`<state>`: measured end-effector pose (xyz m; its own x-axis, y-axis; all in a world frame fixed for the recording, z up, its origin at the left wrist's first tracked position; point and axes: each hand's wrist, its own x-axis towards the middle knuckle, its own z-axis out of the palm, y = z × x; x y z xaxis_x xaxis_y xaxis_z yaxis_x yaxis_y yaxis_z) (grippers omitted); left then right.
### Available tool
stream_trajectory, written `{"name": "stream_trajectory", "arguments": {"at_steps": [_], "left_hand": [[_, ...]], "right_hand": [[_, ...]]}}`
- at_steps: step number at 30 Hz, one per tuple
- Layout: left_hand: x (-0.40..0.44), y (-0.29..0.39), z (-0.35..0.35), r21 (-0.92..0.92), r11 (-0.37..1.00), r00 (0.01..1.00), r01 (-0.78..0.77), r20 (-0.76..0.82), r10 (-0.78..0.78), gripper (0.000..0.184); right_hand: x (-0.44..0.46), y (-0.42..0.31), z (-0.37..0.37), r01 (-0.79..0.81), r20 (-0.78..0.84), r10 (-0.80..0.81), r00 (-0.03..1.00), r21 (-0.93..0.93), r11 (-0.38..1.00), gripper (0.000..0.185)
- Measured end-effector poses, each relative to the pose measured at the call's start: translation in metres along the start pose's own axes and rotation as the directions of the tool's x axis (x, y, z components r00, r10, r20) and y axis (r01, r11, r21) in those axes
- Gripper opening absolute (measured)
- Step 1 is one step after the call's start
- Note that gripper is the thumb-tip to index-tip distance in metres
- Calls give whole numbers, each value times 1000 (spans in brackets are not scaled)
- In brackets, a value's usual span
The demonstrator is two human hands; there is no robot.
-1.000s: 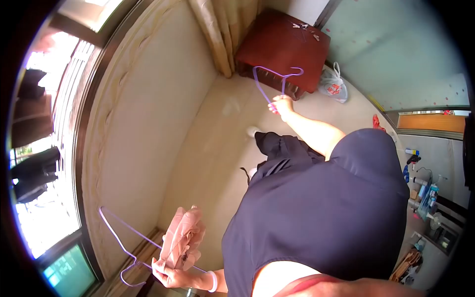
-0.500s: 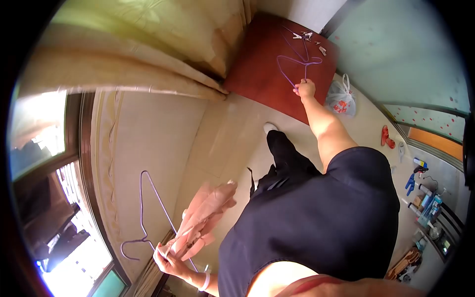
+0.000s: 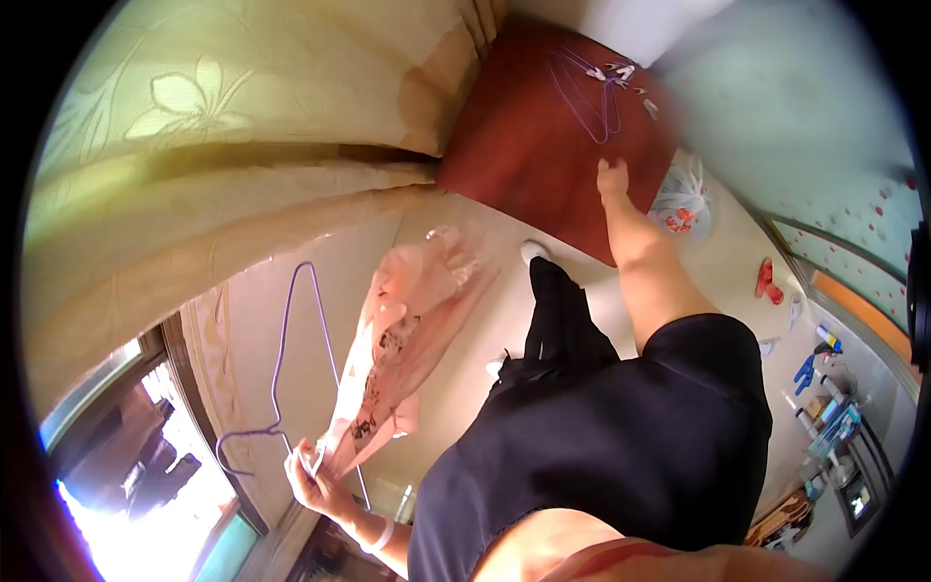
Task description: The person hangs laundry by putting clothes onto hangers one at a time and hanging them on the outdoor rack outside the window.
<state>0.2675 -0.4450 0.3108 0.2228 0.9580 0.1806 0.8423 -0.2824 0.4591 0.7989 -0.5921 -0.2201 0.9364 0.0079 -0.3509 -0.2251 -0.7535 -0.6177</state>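
My left hand (image 3: 315, 477) is closed around a pink garment (image 3: 393, 330) with dark printed patterns and a purple wire hanger (image 3: 282, 359). The garment hangs out from the fingers, partly in front of the hanger, whose hook points toward the window side. My right hand (image 3: 613, 181) is stretched over the dark red table (image 3: 514, 136), with nothing visible in it and its fingertips slightly blurred and apart. Just beyond the fingertips, purple wire hangers (image 3: 585, 109) lie on the tabletop. Several small clothespins (image 3: 621, 74) rest beside them.
A tied plastic bag (image 3: 685, 206) stands on the floor by the table. Patterned curtains (image 3: 242, 107) hang on the left, above a bright window (image 3: 145, 514). Red slippers (image 3: 768, 281) and a shelf of bottles and tools (image 3: 839, 427) are at the right.
My right hand has let go of a purple hanger, which now lies on the table with the other. In my left hand, the pink garment has swung outward and spread longer.
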Motion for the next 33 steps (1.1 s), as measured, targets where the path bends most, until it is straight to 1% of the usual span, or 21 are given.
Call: {"name": "stream_trajectory", "arguments": {"at_steps": [2, 3, 4, 7, 8, 9, 11, 13, 15, 17, 20, 21, 22, 24, 25, 27, 29, 30, 31, 32, 33], "left_hand": [[4, 20, 6, 100, 995, 1000, -9, 1, 9, 13], [5, 34, 9, 129, 990, 998, -52, 25, 50, 13], [4, 34, 8, 165, 983, 997, -80, 29, 77, 13], [3, 40, 5, 143, 985, 996, -92, 14, 91, 26], [2, 43, 3, 154, 981, 993, -117, 10, 117, 32], [2, 40, 2, 133, 984, 993, -118, 11, 117, 38], [3, 34, -3, 173, 973, 988, -152, 2, 154, 41], [1, 38, 6, 168, 972, 986, -164, -10, 168, 35], [5, 42, 11, 162, 962, 975, -218, -15, 223, 31], [10, 47, 14, 91, 956, 958, -280, -33, 284, 30], [17, 37, 10, 110, 930, 931, -352, -67, 360, 26], [18, 31, 7, 128, 920, 921, -370, -77, 381, 26], [15, 29, 4, 85, 941, 938, -328, -88, 335, 26], [11, 22, -6, 241, 902, 892, -359, -194, 407, 28], [5, 20, -9, 321, 877, 865, -359, -240, 442, 29], [-16, 6, -7, 327, 929, 864, -174, -402, 303, 34], [-37, -16, -2, -80, 996, 824, 44, -561, -81, 31], [-40, -25, -9, -264, 963, 795, 59, -571, -205, 27], [-47, -29, -17, -576, 808, 766, 125, -461, -448, 19], [-52, -43, -18, -669, 734, 737, 115, -438, -515, 16], [-52, -55, -15, -752, 652, 707, 101, -406, -578, 13]], "right_hand": [[-10, 89, 54, -66, 175, 65, 982, 1, 998, 41], [-47, 66, 35, -242, 370, 203, 906, 60, 968, 37], [-104, 18, -5, -418, 560, 316, 766, 60, 906, 32], [-181, -28, -14, -269, 697, 94, 711, 147, 952, 24], [-204, -56, -21, -176, 735, -87, 673, 273, 946, 21], [-227, -95, -26, -102, 742, -265, 616, 408, 907, 19], [-280, -185, -59, 58, 565, -732, 381, 775, 629, 17], [-304, -275, -101, 385, 324, -946, 9, 872, 303, 22], [-336, -352, -123, 445, 20, -948, -316, 886, -129, 28], [-378, -391, -126, 396, -64, -878, -474, 875, -278, 40], [-431, -410, -116, 341, 23, -693, -721, 882, -325, 50], [-445, -416, -123, 463, 242, -597, -765, 850, -250, 43], [-455, -417, -122, 430, 325, -587, -741, 902, -43, 41], [-471, -416, -126, 323, 436, -545, -716, 899, 294, 32], [-475, -413, -125, 299, 464, -561, -685, 882, 364, 30], [-478, -398, -121, 242, 529, -580, -619, 832, 500, 26], [-467, -405, -121, 400, 561, -643, -521, 826, 397, 23], [-464, -405, -119, 327, 467, -747, -474, 881, 343, 23], [-460, -406, -125, 349, 496, -743, -450, 863, 364, 23], [-459, -405, -132, 324, 534, -739, -410, 843, 429, 22], [-452, -406, -142, 362, 524, -741, -421, 846, 392, 22]]}}
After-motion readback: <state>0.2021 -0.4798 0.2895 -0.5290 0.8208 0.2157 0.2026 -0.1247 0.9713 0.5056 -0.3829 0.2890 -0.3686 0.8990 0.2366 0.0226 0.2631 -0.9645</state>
